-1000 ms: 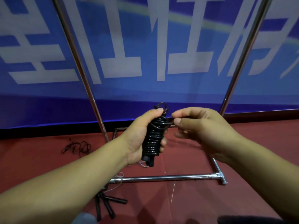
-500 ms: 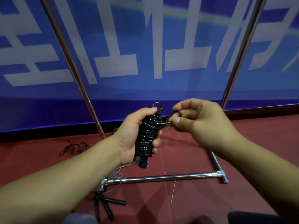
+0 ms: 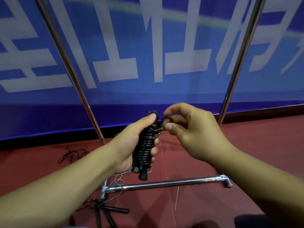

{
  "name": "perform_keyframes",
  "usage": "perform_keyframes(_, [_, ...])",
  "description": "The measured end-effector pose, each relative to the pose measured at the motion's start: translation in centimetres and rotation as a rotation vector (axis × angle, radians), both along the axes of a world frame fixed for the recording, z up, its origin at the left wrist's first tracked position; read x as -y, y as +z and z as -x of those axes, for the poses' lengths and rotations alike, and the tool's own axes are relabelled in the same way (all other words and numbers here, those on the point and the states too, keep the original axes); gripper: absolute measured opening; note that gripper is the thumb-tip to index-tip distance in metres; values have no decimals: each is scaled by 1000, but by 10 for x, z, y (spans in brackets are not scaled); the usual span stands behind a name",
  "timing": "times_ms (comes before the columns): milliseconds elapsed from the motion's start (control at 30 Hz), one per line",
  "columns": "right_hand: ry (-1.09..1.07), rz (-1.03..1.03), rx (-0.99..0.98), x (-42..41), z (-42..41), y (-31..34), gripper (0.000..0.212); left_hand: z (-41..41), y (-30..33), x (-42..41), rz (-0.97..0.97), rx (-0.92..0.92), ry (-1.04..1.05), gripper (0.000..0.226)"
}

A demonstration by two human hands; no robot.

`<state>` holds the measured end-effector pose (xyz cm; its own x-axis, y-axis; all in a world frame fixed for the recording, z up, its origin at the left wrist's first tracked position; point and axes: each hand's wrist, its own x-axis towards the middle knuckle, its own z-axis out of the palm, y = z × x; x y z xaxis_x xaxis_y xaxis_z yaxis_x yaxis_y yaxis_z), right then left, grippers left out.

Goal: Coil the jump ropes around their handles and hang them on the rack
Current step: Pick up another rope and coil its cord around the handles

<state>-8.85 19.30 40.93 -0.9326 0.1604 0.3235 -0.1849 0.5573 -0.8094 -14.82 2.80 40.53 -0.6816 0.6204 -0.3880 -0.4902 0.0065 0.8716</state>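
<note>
My left hand (image 3: 131, 143) clenches the coiled rope (image 3: 145, 145); my right hand (image 3: 190, 129), at three o'clock, pinches its end loop (image 3: 167, 120), which I judge could slip and unwind the coil.

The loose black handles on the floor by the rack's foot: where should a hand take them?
Judging by their pose, grip the loose black handles near the top, where they converge beside the rack's base bar. Come from above; lower down they splay apart on the floor, so one grasp there would likely miss some.

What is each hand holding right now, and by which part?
Left hand grips the coiled jump rope around its middle; right hand pinches the rope's loose end loop.
</note>
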Motion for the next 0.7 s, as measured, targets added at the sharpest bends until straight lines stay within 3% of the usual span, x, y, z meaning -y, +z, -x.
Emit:
perform_keyframes(267, [244,462,114,6,6,3,24,-3,-5,14,-60,-132,14,45])
perform_keyframes(700, [225,538,117,11,12,2,23,-4,-6,19,-44,-186,-9,42])
